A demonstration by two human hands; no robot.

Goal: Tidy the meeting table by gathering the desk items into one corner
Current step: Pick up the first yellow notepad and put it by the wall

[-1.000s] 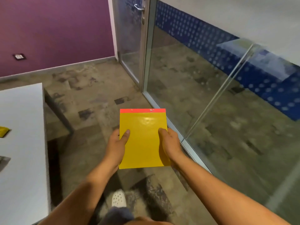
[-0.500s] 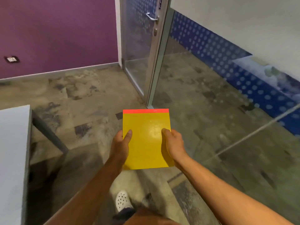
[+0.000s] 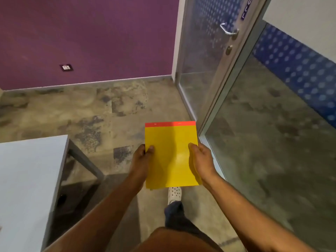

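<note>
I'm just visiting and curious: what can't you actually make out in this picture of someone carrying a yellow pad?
Head view, the only one:
- Yellow pad: its underside faces away, and the fingers beneath it are hidden.
- Left hand and right hand: only thumbs and backs show.
- Table: cut off by the left edge, so other desk items are unseen.
- Door sign: too blurred to read.
- White shoe: partly covered by the pad.

Purple sign on glass door: white letters, blurred, illegible. No other text readable.
</note>
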